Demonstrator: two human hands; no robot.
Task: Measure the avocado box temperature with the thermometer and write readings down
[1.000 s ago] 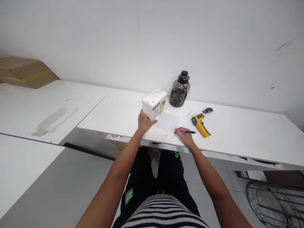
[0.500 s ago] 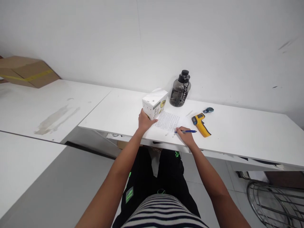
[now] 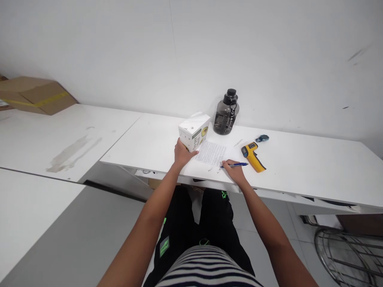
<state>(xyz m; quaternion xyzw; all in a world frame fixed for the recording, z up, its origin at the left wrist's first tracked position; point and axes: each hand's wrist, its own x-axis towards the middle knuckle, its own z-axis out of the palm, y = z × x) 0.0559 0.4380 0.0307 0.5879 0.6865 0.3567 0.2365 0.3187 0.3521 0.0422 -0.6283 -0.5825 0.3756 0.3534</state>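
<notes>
My left hand (image 3: pixel 182 154) is closed around the lower front corner of a white carton (image 3: pixel 191 129) with avocado pictures on its side. The carton stands on the white table, tilted slightly in view. Between my hands lies a sheet of paper (image 3: pixel 212 152) covered in small lines of writing or print. My right hand (image 3: pixel 233 170) grips a blue pen (image 3: pixel 238 164), its tip at the paper's lower right edge. Whether the tip touches the paper I cannot tell. Right of that hand lies a yellow infrared thermometer gun (image 3: pixel 254 158).
A dark translucent water bottle (image 3: pixel 226 113) stands behind the paper near the wall. A small dark teal object (image 3: pixel 262 138) lies beyond the thermometer. At the far left sits a taped cardboard box (image 3: pixel 37 93). A metal-barred stool or rack (image 3: pixel 344 251) is low at the right.
The view has shifted very slightly. Both hands, the carton, the paper and the pen stay in nearly the same places.
</notes>
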